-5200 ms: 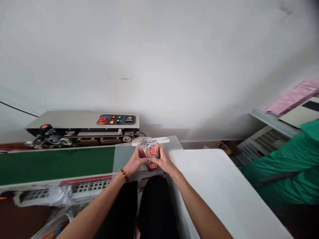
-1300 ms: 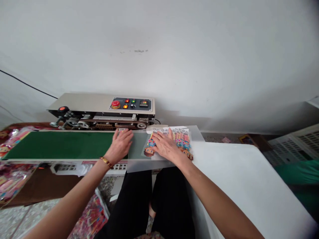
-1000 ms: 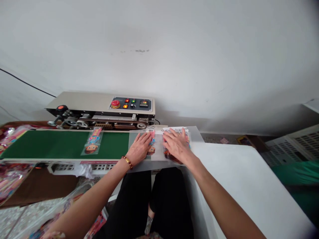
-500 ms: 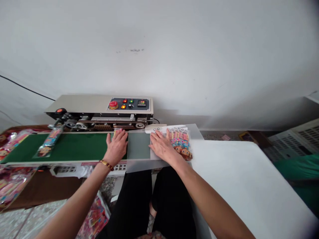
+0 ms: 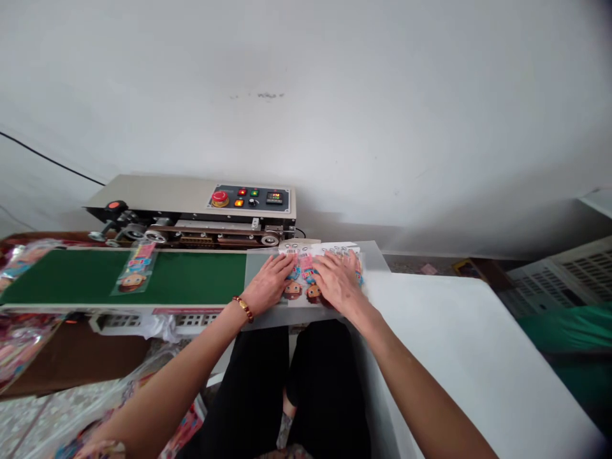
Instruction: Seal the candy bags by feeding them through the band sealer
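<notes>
Several clear packets printed with a cartoon face (image 5: 306, 280) lie fanned out on a translucent plate (image 5: 373, 255) at the right end of the green conveyor belt (image 5: 191, 278). My left hand (image 5: 268, 285) lies flat with fingers stretched on the leftmost packet. My right hand (image 5: 338, 282) rests spread over the packets beside it. One more packet (image 5: 133, 275) lies alone on the belt at the left. Behind the belt stands the sealing machine (image 5: 191, 210) with its red button and lit panel.
A white table (image 5: 444, 357) extends to the right of the plate. More printed packets (image 5: 19, 344) pile up at the far left and on the floor. Green cloth (image 5: 568, 331) and a white crate (image 5: 559, 271) lie at the right. My black-trousered legs are below.
My left hand came back from the belt to the packets by my right hand. The earlier packet travelled off to the left; another now lies on the belt at the left.
</notes>
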Demonstrator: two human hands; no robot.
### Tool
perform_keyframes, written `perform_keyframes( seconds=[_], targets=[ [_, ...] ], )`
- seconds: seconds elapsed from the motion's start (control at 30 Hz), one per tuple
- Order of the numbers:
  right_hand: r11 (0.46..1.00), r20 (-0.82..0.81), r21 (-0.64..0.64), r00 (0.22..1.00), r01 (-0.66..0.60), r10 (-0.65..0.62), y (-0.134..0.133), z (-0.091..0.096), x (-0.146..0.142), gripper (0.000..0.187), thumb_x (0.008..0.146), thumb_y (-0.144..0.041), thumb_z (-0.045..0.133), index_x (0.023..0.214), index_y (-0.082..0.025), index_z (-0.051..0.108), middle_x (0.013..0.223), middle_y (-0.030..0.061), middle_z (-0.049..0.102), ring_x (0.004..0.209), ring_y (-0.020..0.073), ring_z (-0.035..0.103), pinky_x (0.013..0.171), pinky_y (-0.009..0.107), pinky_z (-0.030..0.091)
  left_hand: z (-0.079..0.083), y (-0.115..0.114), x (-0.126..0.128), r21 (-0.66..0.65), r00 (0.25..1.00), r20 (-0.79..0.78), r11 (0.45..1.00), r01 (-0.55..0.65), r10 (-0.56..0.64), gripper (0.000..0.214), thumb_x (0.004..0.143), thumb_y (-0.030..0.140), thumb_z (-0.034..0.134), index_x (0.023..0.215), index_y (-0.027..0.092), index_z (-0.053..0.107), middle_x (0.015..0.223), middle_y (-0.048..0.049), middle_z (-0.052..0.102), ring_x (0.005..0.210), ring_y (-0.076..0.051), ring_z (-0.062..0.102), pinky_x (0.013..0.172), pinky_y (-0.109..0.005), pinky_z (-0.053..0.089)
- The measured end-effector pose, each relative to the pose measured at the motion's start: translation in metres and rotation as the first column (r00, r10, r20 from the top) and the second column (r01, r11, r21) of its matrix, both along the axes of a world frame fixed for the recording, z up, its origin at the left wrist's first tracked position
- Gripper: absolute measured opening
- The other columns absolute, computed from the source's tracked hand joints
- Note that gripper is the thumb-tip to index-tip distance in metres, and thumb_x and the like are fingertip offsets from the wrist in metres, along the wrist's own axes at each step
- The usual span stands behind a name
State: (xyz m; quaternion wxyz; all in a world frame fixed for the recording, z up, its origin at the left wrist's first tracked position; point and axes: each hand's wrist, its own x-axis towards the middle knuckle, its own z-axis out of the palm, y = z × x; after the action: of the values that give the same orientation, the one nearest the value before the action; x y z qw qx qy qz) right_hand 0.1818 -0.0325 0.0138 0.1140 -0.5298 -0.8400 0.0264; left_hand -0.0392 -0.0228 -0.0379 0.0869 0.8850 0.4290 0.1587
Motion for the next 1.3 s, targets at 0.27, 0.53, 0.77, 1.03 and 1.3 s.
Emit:
perform_keyframes(
  seconds=[0.27,0.53,0.77,1.03,1.3],
  targets=[
    [0.977,0.015,-0.199,0.997,0.082,-0.08,0.058,0.003,-0.043,0.034,0.102,-0.014,0.043,0.11,-0.025,0.074,0.122,0.0077,0.068,0.117,0.0265,0.055,0.108,0.049,0.029,-0.004,-0.008,-0.007,0.024,0.996,-0.057,0.998,0.065,-0.063,0.055,0.1,0.02,0.043,0.155,0.019,0.04,0.16,-0.0105,0.042,0.152,-0.026,0.033,0.126,-0.053,0.023],
    [0.948,0.02,-0.283,0.989,0.143,-0.143,0.077,-0.006,-0.049,0.032,0.096,-0.013,0.048,0.097,-0.028,0.077,0.119,0.0046,0.067,0.115,0.0275,0.056,0.098,0.046,0.037,-0.005,-0.008,-0.006,0.052,0.996,-0.077,0.997,0.055,-0.051,0.052,0.102,0.022,0.042,0.154,0.017,0.042,0.16,-0.0105,0.043,0.152,-0.026,0.034,0.126,-0.053,0.022],
    [0.955,-0.039,-0.262,0.987,0.139,-0.155,0.073,0.0,-0.041,0.035,0.094,-0.009,0.045,0.104,-0.025,0.074,0.125,0.0059,0.066,0.117,0.0256,0.056,0.105,0.051,0.035,-0.002,-0.013,-0.005,0.079,0.993,-0.115,0.996,0.047,-0.038,0.052,0.102,0.023,0.041,0.154,0.016,0.041,0.161,-0.011,0.041,0.152,-0.027,0.033,0.126,-0.053,0.021],
    [0.997,0.093,-0.069,0.995,-0.015,0.022,0.025,-0.001,0.004,0.034,0.098,-0.012,0.046,0.12,-0.022,0.069,0.138,0.0096,0.062,0.133,0.0294,0.048,0.117,0.063,0.018,-0.001,0.004,-0.016,0.043,0.997,-0.079,0.999,0.007,-0.003,0.058,0.101,0.019,0.038,0.159,0.018,0.033,0.162,-0.0107,0.041,0.151,-0.026,0.035,0.125,-0.052,0.021],
    [0.99,0.193,0.015,0.972,-0.138,0.132,0.012,-0.003,-0.016,0.029,0.103,-0.017,0.046,0.125,-0.019,0.066,0.139,0.011,0.06,0.137,0.0301,0.042,0.121,0.066,0.0,0.001,0.005,-0.063,0.0,0.996,-0.087,1.0,-0.032,0.031,0.056,0.101,0.018,0.034,0.157,0.019,0.036,0.162,-0.0108,0.04,0.15,-0.025,0.037,0.124,-0.053,0.022]
  ],
)
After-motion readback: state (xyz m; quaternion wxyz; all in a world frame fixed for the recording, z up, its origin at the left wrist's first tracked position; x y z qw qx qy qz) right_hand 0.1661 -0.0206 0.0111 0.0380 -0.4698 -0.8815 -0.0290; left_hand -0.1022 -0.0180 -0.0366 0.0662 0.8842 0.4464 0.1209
